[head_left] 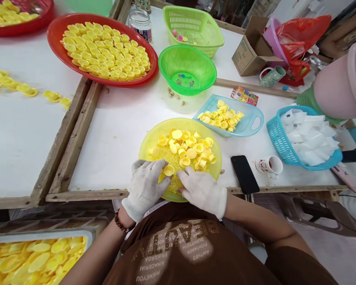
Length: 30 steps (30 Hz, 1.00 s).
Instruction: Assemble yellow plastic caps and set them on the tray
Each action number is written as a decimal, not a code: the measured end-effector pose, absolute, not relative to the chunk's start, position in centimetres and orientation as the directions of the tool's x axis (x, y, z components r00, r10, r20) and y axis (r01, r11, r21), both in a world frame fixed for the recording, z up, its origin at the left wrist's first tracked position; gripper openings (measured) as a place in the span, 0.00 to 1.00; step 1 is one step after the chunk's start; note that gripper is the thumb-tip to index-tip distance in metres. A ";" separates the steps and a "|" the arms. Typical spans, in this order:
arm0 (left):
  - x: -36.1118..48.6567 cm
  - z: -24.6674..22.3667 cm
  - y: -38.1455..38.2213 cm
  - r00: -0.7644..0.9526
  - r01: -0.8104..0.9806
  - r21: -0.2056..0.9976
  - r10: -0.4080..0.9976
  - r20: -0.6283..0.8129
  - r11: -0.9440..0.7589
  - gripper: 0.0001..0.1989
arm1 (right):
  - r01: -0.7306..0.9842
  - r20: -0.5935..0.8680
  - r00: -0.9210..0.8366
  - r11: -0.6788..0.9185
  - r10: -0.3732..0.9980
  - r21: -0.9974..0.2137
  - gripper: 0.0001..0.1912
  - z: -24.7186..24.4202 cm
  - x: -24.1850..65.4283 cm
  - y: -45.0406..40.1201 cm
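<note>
My left hand [148, 184], in a white knit glove, pinches a small yellow plastic cap [169, 170] between thumb and forefinger, its hollow side facing up. Beside it my right hand [200, 188], gloved too, has its fingers bent and drawn together over the pellets; whatever is at its fingertips is too small to make out. Both hands are above the near side of a translucent yellow basin [148, 136]. Tiny yellow pellets [169, 156] cover the basin's bottom, and loose yellow caps [191, 152] are heaped toward its far right.
Right of the basin are a blue scoop tray [256, 124] with caps, a black phone [245, 173], a mug [269, 165] and a blue basket [280, 144]. Behind stand a green bowl [187, 65] and a red tray [57, 43] of caps. A wooden edge [90, 195] borders the table.
</note>
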<state>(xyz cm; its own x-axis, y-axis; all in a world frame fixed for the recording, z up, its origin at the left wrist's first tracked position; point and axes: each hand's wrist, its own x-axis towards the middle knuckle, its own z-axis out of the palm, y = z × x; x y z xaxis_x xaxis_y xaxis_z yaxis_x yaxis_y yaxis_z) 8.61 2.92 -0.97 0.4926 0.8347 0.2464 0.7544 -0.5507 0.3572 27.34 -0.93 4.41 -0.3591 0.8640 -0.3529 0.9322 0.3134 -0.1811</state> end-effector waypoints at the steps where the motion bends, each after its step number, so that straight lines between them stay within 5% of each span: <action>1: 8.7 -1.0 2.9 0.498 0.760 0.345 0.835 0.233 -0.550 0.09 | 0.941 -0.386 -0.338 0.297 0.858 -0.163 0.15 4.1 26.8 -0.9; 6: 9.0 -1.0 3.0 0.500 0.770 0.341 0.842 0.200 -0.539 0.08 | 0.914 -0.392 -0.392 0.306 0.832 -0.264 0.07 2.7 27.1 0.2; 13: 9.5 -0.9 2.9 0.479 0.779 0.361 0.858 0.185 -0.513 0.04 | 0.797 -0.168 -0.458 0.319 0.873 -0.513 0.09 3.6 27.8 1.3; 22: 9.1 -1.2 2.8 0.468 0.735 0.409 0.841 0.272 -0.541 0.06 | 0.834 -0.217 -0.430 0.294 0.876 -0.466 0.11 3.5 29.2 0.3; 30: 9.0 -1.4 2.9 0.416 0.681 0.505 0.847 0.331 -0.531 0.10 | 0.926 -0.423 -0.378 0.343 0.824 -0.158 0.08 3.6 27.9 -1.0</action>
<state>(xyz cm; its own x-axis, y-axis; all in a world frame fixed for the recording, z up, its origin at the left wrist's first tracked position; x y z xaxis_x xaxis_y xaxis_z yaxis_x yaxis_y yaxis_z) 9.01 2.94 -1.36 0.4157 0.8473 0.3307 0.6807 -0.5310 0.5046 27.88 -1.00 3.60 -0.3776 0.8237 -0.4231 0.9259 0.3432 -0.1582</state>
